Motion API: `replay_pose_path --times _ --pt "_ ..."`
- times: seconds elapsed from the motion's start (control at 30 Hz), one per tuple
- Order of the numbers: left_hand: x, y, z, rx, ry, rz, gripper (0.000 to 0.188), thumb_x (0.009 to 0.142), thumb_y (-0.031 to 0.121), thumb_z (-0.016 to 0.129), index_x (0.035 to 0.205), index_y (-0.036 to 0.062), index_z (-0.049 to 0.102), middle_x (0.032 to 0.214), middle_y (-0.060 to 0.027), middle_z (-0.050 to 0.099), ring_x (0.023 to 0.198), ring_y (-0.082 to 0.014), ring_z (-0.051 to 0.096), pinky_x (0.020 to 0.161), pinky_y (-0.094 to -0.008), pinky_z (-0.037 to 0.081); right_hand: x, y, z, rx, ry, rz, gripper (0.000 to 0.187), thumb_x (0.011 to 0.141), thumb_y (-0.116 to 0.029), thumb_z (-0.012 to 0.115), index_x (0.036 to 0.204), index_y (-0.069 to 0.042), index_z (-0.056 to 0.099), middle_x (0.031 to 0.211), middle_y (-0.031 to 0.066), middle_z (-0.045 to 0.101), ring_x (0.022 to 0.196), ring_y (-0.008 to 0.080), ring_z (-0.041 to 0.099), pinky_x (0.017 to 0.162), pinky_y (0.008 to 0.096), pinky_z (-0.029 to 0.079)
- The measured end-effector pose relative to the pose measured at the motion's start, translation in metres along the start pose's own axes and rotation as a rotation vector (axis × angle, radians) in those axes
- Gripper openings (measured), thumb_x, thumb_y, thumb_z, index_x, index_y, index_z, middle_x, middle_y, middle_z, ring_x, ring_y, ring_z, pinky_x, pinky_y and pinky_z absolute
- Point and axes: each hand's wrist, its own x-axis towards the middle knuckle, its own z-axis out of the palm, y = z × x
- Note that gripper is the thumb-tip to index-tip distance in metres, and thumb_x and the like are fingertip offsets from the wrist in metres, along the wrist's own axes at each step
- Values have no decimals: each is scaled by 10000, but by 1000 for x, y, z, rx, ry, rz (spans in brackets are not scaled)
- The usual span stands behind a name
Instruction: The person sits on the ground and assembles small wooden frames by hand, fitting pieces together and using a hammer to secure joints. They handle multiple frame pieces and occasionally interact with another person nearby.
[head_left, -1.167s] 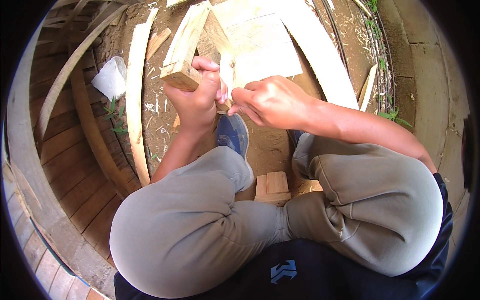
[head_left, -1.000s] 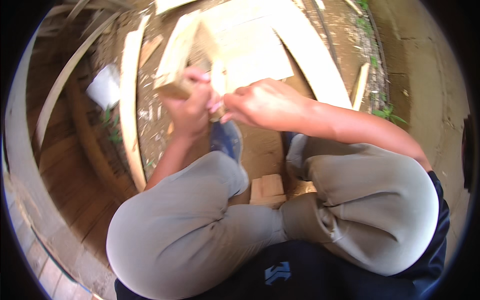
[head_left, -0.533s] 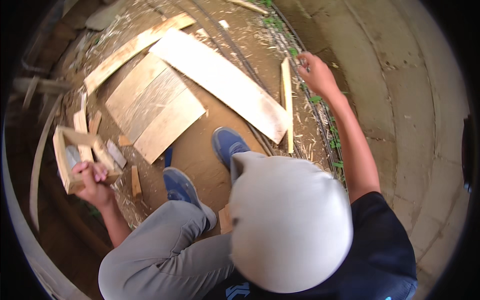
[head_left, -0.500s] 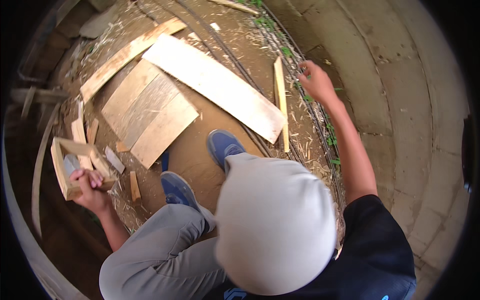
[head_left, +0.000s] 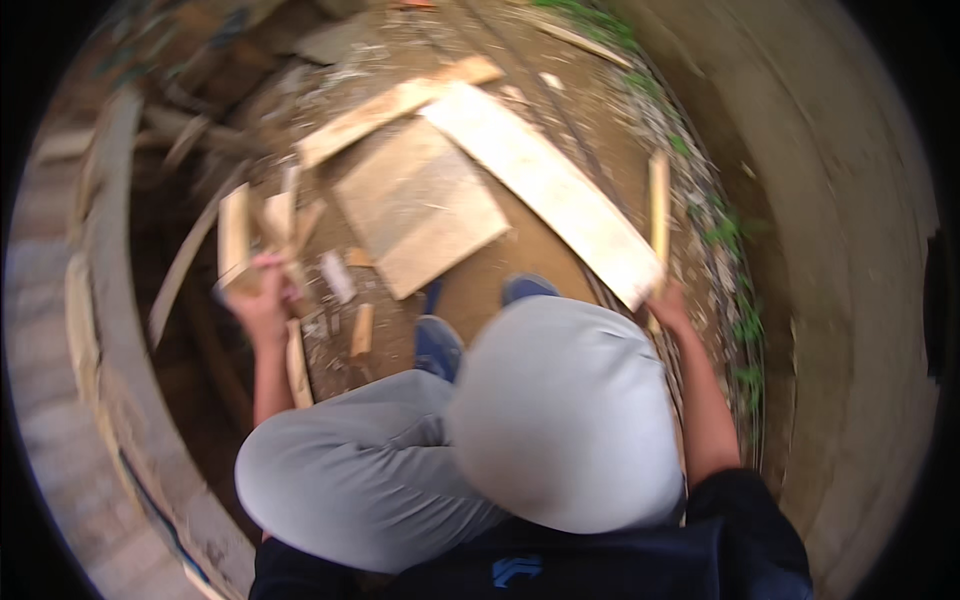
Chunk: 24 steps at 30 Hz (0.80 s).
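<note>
In my left hand [head_left: 264,302] is a small open wooden box frame [head_left: 235,235], gripped by its near end; the fingers are closed and partly smeared by motion. My right hand [head_left: 671,306] is down at the near right corner of a long pale board [head_left: 545,190], over the lower part of a narrow wood strip [head_left: 660,205]. Its fingers are blurred and partly hidden, so I cannot tell whether it grips either piece. A square panel of joined boards [head_left: 420,210] lies on the dirt left of the long board.
Behind the panel lies another plank [head_left: 390,108]. Wood offcuts [head_left: 362,330] and shavings litter the ground by my shoes [head_left: 437,347]. A concrete wall [head_left: 840,250] rises on the right, with thin rods and green weeds [head_left: 735,235] along it. At left is a timber beam [head_left: 120,300] beside a dark hollow.
My right hand has come down from beside the wall to the long board's near corner. The left hand still holds the box frame, now tilted differently. The whole view has swung left.
</note>
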Motion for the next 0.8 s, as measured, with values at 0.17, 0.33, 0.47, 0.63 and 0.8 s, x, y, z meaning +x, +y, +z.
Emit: replay_pose_path --times 0.17,0.33,0.47,0.63,0.8 --pt "23 57 50 112 -283 -179 76 884 128 693 885 54 713 766 -20 653 579 -84 600 528 -250 500 4 9 -2 110 4 -25 604 833 -205 678 1361 17 482 1288 251 529 1202 369 507 1039 426 399" --pt "26 64 35 43 -431 -175 154 895 160 698 979 32 700 690 -3 612 597 -89 613 575 -261 523 8 -24 -2 31 -67 -27 570 831 -180 679 1334 17 499 1221 225 544 1136 341 520 991 412 416" --pt "43 101 41 109 -553 -206 193 887 182 718 997 23 697 707 -11 614 596 -91 615 586 -258 526 10 -36 -17 31 -84 -20 542 828 -160 680 1312 18 512 1167 205 556 1082 318 531 953 400 428" --pt "73 118 70 93 -657 -146 270 860 231 765 1020 26 690 782 -40 655 568 -103 622 552 -272 526 8 -42 -37 83 -76 -24 508 826 -135 682 1286 19 528 1100 180 571 1015 289 545 906 385 445" --pt "98 134 92 254 -608 -172 317 860 226 766 965 -43 637 760 -81 658 551 -120 620 511 -290 529 -1 -36 -50 213 -142 -77 475 823 -110 683 1259 19 545 1033 155 586 949 261 559 858 371 461"
